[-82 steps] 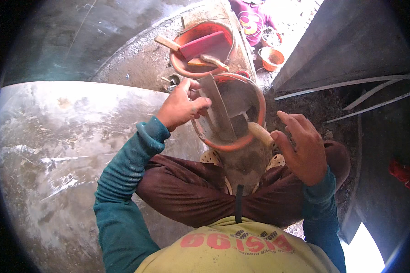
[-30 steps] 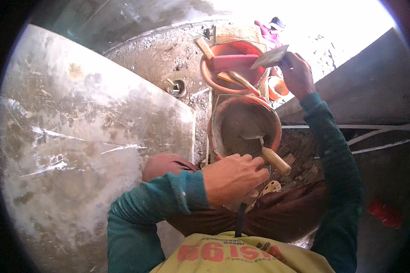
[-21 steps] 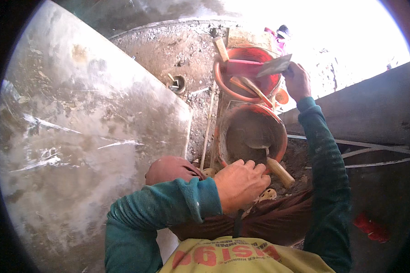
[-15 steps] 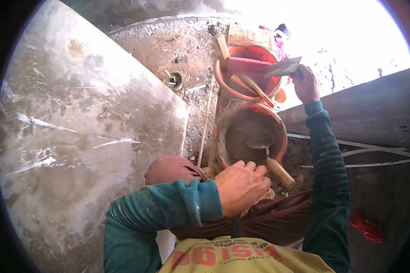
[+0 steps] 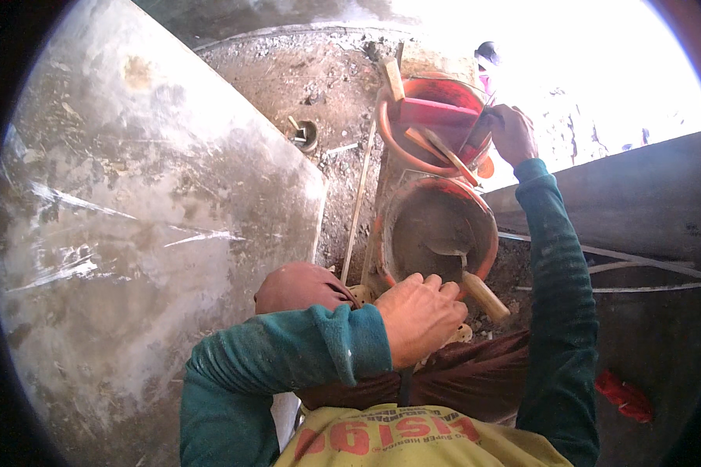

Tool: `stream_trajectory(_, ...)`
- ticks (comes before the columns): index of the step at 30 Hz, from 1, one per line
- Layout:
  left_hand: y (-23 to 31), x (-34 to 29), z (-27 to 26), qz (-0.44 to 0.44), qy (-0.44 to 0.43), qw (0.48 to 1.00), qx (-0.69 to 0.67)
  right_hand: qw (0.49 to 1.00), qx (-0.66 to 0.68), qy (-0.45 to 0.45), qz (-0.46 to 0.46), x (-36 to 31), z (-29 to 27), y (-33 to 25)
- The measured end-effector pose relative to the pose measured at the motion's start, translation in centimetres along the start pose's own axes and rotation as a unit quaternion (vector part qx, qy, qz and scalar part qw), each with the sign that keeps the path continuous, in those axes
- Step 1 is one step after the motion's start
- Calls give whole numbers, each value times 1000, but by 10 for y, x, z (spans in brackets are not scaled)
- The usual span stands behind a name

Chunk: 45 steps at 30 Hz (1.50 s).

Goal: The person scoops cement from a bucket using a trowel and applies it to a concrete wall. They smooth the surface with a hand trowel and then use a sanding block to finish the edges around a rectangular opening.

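My right hand (image 5: 510, 132), at the far tub's right rim, grips a flat metal scraper (image 5: 473, 142) by one end. Its blade tilts down into that orange-red tub (image 5: 389, 128). Inside the tub are a pink-red board (image 5: 440, 115) and wooden-handled tools (image 5: 436, 148). My left hand (image 5: 422, 321) is curled at the near edge of a closer orange tub (image 5: 488, 233); what lies under its fingers is hidden. Grey mortar (image 5: 420, 222) fills part of this tub. A trowel (image 5: 487, 297) rests there, its blade on the mortar and its wooden handle over the rim.
A large grey smooth slab (image 5: 148, 218) takes up the left side. Beyond its edge stand a small pot (image 5: 307, 136) and a long thin strip (image 5: 358, 210) on rubble-strewn ground. Pale strips (image 5: 631, 268) and a red cloth-like thing (image 5: 625, 395) lie at the right.
My right hand has turned the scraper from nearly flat above the far tub to steeply downward into it. My left hand keeps its curled pose; the whole view has shifted slightly.
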<state>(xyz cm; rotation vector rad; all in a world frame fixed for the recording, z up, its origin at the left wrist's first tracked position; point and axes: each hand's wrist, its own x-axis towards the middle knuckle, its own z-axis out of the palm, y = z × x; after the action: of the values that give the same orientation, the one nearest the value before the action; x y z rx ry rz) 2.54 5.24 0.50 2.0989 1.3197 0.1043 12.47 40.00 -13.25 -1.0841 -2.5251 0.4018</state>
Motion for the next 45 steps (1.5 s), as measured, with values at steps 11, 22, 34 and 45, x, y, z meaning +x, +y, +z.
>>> stream_trajectory(11,-26,13,-13,-22,141,989,-32,903,400,-7,160,-12,-54,-38)
stream_trajectory(22,-103,10,-68,-135,493,581,-633,767,627,-100,91,-66,-50,-148)
stream_trajectory(34,-129,-109,-18,-252,626,594,-438,680,719,-142,-15,-58,63,-32)
stream_trajectory(45,-151,-152,124,-459,629,578,-242,960,278,-20,22,-33,10,-60)
